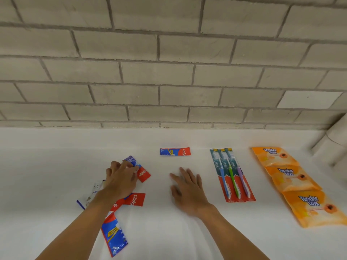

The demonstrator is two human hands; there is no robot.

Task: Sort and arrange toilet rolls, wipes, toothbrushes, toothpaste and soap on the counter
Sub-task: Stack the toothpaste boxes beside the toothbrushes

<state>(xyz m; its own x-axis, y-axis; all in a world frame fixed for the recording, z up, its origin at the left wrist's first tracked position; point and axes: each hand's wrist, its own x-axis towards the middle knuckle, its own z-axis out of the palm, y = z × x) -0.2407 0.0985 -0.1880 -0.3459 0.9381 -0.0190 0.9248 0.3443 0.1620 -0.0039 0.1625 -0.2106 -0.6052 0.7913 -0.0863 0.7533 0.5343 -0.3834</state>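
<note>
nearest toothpaste sachet [114,235] lies flat; left hand [120,182] pinches a second sachet [143,174]; right hand [187,192] rests flat, fingers spread.

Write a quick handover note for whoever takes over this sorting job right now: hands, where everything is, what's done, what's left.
Left hand grips the held sachet of toothpaste, at the loose pile.
Right hand is open, flat on the counter.
Done: back sachet placed near the wall. To its right, toothbrushes and wipes are lined up. Blurred rolls are at the far right.
Left: place the held sachet, then the loose sachets by the left arm and the white box, possibly soap.
</note>
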